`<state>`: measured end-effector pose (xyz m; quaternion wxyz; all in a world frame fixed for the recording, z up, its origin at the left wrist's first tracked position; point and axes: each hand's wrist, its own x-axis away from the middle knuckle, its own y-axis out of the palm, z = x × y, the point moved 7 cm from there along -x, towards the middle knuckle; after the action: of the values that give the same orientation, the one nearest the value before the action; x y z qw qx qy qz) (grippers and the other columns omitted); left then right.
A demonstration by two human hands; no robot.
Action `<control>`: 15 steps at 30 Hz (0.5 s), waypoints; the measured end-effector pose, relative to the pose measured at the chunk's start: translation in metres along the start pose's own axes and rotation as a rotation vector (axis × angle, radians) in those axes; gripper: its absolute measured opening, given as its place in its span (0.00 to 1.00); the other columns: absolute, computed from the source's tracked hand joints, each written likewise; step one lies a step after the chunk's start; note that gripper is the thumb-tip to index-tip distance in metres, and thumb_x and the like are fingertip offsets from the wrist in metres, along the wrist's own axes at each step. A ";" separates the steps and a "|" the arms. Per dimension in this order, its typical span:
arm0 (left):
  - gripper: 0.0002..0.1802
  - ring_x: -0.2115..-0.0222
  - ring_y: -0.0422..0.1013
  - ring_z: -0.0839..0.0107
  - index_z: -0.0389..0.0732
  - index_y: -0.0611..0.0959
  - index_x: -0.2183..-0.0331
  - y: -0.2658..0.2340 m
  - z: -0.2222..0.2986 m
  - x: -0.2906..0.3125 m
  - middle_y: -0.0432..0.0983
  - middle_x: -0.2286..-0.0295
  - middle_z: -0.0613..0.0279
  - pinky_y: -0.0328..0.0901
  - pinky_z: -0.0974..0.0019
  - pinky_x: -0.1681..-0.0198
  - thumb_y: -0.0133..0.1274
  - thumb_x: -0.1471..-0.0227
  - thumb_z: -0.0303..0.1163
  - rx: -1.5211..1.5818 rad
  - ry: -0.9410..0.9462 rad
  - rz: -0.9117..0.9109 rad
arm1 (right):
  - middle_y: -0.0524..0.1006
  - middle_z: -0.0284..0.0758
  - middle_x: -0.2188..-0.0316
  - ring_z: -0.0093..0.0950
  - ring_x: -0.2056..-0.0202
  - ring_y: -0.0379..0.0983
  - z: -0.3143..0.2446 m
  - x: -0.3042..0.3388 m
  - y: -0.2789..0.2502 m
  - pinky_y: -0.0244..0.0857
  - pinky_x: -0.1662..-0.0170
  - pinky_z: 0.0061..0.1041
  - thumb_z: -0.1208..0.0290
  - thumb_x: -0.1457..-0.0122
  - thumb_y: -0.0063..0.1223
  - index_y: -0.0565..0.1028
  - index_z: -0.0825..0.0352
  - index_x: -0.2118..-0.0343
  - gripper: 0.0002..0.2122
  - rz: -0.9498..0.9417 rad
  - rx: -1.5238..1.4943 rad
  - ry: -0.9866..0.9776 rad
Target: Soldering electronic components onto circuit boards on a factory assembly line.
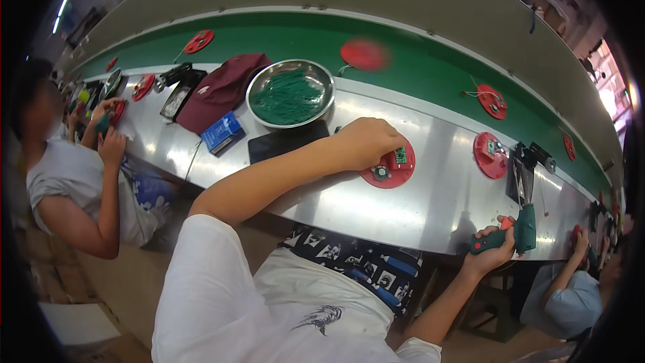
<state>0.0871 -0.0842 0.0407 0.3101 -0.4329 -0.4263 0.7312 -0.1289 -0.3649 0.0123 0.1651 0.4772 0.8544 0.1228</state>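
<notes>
My left hand [369, 142] is over a red round disc [396, 178] on the metal bench. Its fingers are bent together at the disc's upper edge, and whatever they pinch is hidden beneath them. The disc carries a small green circuit board [401, 155] and a round silver part [381, 173]. Lower right, at the bench's near edge, my right hand [500, 250] is wrapped round the handle of a dark green pistol-grip power screwdriver [526, 228] with a red trigger. The tool's front end points away from me, toward a black tray.
A steel bowl of green wires [289, 97], a dark red cap [218, 94] and a blue box [223, 133] stand left of my arm. Another red disc [491, 154] lies near the black tray [519, 178]. More discs ride the green belt [282, 37] behind. People work on both sides.
</notes>
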 end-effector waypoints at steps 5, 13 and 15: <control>0.15 0.68 0.77 0.60 0.42 0.76 0.65 -0.008 0.005 0.029 0.77 0.72 0.60 0.72 0.60 0.65 0.59 0.58 0.30 -0.191 0.260 0.210 | 0.73 0.41 0.65 0.23 0.83 0.67 0.013 0.016 0.045 0.61 0.84 0.22 0.67 0.37 0.44 0.70 0.72 0.56 0.14 -0.125 -0.019 0.047; 0.12 0.65 0.77 0.60 0.43 0.76 0.66 -0.007 0.009 0.030 0.76 0.68 0.60 0.73 0.60 0.64 0.58 0.56 0.30 -0.183 0.242 0.088 | 0.74 0.40 0.66 0.22 0.83 0.67 0.025 0.012 0.040 0.60 0.84 0.20 0.65 0.35 0.45 0.70 0.72 0.54 0.15 -0.154 0.046 0.141; 0.13 0.64 0.77 0.59 0.43 0.77 0.65 -0.009 0.007 0.034 0.77 0.67 0.60 0.73 0.60 0.62 0.59 0.57 0.29 -0.106 0.250 0.075 | 0.74 0.41 0.67 0.22 0.84 0.67 0.027 0.011 0.046 0.61 0.84 0.21 0.65 0.36 0.46 0.70 0.73 0.55 0.15 -0.150 0.054 0.164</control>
<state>0.0672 -0.0542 0.0381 0.3099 -0.5523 -0.4058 0.6590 -0.0883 -0.3306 0.0028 0.0903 0.4047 0.9013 0.1257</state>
